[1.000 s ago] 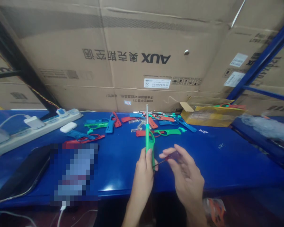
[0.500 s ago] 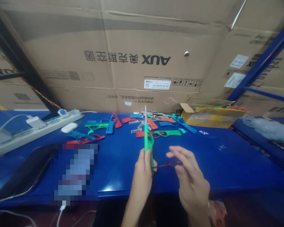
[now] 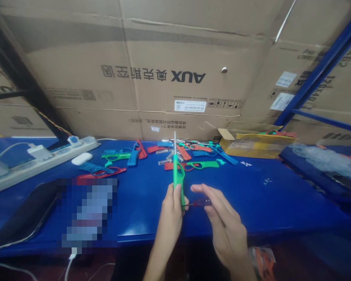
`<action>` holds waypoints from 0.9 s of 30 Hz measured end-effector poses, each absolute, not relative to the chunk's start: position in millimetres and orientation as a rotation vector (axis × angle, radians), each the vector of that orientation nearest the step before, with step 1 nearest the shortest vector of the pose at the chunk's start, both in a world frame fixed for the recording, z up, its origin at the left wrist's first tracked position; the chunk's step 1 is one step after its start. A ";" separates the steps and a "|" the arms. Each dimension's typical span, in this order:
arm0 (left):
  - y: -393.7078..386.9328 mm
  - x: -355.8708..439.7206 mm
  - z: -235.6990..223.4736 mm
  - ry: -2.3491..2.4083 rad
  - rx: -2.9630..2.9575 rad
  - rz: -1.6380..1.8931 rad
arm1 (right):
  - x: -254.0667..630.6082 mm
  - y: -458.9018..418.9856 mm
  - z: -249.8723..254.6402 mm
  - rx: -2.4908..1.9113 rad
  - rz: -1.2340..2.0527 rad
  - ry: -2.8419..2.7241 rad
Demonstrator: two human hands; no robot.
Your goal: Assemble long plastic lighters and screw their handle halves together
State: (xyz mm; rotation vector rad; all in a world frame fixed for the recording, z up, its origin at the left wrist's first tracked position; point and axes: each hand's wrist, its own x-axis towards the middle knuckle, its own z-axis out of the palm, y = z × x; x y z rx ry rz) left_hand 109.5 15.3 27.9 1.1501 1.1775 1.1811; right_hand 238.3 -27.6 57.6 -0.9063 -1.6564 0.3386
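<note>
My left hand (image 3: 172, 208) is closed around the handle of a green long-neck lighter (image 3: 179, 177), whose thin metal tube points up and away from me. From the right, a screwdriver (image 3: 203, 201) with a dark reddish-purple, see-through handle meets the lower part of the lighter's handle. My right hand (image 3: 226, 222) has the screwdriver's handle between thumb and fingers, with the forefinger stretched out above it. Whether the screwdriver's tip sits in a screw is hidden by the lighter and my left fingers.
Behind lie several green, red and blue lighter shells (image 3: 204, 164) and clear plastic parts (image 3: 164, 161). An open yellow carton (image 3: 248, 146) stands back right. On the left are a power strip (image 3: 55, 158), a white case (image 3: 82, 158) and a blurred-out phone (image 3: 90, 212). Cardboard (image 3: 152, 47) walls the back.
My right hand and the screwdriver have come slightly left, closer to the lighter, and the right fingers have shifted along the handle. The whole view has swung a little to the right.
</note>
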 end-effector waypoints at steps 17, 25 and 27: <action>16.0 108.9 30.7 1.202 1.138 1.193 | 250.9 -24.9 54.4 -0.917 0.416 -1.564; 17.2 107.5 30.5 1.223 1.236 1.191 | 231.8 -27.6 58.8 -0.954 0.412 -1.393; 16.7 106.6 31.6 1.212 1.225 1.198 | 226.5 -27.0 57.5 -0.981 0.358 -1.338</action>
